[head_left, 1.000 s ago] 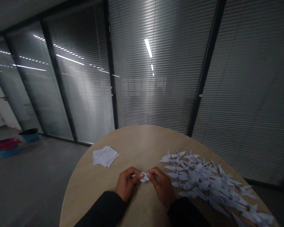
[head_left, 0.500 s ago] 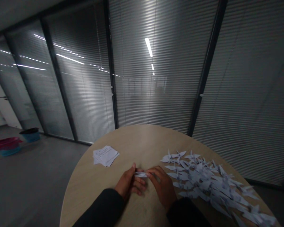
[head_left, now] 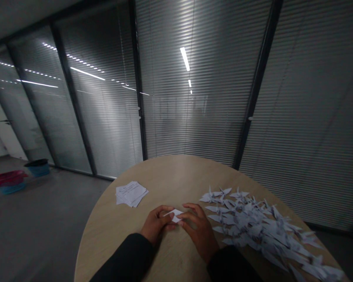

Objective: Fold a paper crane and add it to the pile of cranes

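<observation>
A small folded white paper lies between my hands on the round wooden table, flatter than a finished shape. My left hand has its fingertips on the paper's left side. My right hand touches its lower right corner, with the fingers slightly spread. Both sleeves are dark. A stack of printed paper squares sits ahead and left of my left hand. A heap of folded paper cranes lies just right of my right hand.
Glass partitions with slatted blinds stand behind the table. On the grey floor at far left are a red and blue stack of basins and a blue bin with a black rim. A door is at left.
The paper has gone from a narrow pinched fold to a flatter, wider shape. My left fingers have shifted from beneath it to its left side, and the hands sit slightly further apart.
</observation>
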Tool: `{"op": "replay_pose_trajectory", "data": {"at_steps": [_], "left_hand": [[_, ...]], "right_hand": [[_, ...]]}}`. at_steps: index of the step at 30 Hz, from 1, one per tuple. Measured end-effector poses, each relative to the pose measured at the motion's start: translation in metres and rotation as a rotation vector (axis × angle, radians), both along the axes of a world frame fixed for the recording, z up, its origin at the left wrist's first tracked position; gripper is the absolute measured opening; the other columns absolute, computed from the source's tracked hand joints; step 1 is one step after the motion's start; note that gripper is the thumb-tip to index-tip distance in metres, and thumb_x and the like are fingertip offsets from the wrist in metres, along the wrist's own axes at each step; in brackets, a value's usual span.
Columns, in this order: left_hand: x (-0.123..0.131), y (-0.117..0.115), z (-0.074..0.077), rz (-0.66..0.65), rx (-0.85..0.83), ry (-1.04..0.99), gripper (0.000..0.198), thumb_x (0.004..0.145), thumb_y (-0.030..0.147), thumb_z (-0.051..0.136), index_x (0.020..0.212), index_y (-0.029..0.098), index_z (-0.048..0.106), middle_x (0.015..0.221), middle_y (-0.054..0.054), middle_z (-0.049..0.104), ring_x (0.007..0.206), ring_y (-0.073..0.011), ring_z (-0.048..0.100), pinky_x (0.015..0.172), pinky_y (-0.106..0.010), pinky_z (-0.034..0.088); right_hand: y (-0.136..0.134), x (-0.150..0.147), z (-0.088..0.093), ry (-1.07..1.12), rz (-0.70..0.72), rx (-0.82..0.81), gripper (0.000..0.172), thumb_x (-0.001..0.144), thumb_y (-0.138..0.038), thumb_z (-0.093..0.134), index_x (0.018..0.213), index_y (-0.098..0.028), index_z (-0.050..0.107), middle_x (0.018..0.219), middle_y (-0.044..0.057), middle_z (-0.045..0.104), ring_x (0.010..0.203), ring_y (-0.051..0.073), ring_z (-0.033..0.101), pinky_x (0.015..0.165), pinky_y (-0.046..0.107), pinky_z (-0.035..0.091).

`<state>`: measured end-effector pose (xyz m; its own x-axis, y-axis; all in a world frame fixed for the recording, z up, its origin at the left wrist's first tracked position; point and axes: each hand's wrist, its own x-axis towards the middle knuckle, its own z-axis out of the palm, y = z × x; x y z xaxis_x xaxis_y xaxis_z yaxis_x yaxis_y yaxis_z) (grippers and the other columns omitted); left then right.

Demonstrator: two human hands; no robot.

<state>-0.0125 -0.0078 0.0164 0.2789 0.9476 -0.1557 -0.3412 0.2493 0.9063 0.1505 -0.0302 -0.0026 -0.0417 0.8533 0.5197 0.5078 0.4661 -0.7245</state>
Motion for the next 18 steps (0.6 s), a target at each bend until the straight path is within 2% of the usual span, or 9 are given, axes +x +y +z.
{"op": "replay_pose_trajectory", "data": {"at_steps": [5, 9, 13, 18], "left_hand": [[-0.0004, 0.0007, -0.0033, -0.019, -0.021, -0.03, 0.063, 0.045, 0.035, 0.086, 0.094, 0.007, 0.057, 0.078, -0.01, 0.067, 0.067, -0.0156, 0.063, 0.063, -0.025, 0.05], [-0.0011, 0.0013, -0.0048, -0.068, -0.034, -0.046, 0.052, 0.05, 0.032, 0.085, 0.088, 0.003, 0.065, 0.08, -0.012, 0.067, 0.068, -0.0128, 0.062, 0.063, -0.019, 0.049], [-0.003, 0.0014, -0.0072, -0.089, -0.058, -0.087, 0.043, 0.053, 0.027, 0.084, 0.087, 0.005, 0.068, 0.082, -0.011, 0.067, 0.073, -0.0122, 0.062, 0.068, -0.018, 0.049], [-0.0022, -0.0015, -0.0032, -0.064, -0.078, -0.113, 0.042, 0.048, 0.026, 0.086, 0.082, 0.007, 0.069, 0.08, -0.009, 0.067, 0.073, -0.0134, 0.063, 0.07, -0.02, 0.05]], "right_hand": [[-0.0008, -0.0009, 0.0014, -0.007, 0.01, -0.011, 0.012, 0.072, -0.019, 0.065, 0.081, -0.025, 0.071, 0.115, 0.006, 0.052, 0.108, 0.023, 0.048, 0.097, 0.042, 0.037], [-0.0024, -0.0007, 0.004, -0.012, 0.012, -0.009, 0.01, 0.073, -0.019, 0.064, 0.078, -0.024, 0.071, 0.114, 0.006, 0.052, 0.109, 0.023, 0.048, 0.097, 0.041, 0.037], [-0.0028, -0.0001, 0.0047, -0.021, 0.011, -0.036, 0.01, 0.076, -0.021, 0.061, 0.077, -0.025, 0.07, 0.115, 0.006, 0.05, 0.11, 0.023, 0.046, 0.098, 0.041, 0.036], [-0.0023, -0.0003, 0.0047, -0.022, 0.019, -0.049, 0.013, 0.08, -0.023, 0.057, 0.076, -0.024, 0.07, 0.112, 0.006, 0.05, 0.109, 0.023, 0.046, 0.097, 0.042, 0.035]]}}
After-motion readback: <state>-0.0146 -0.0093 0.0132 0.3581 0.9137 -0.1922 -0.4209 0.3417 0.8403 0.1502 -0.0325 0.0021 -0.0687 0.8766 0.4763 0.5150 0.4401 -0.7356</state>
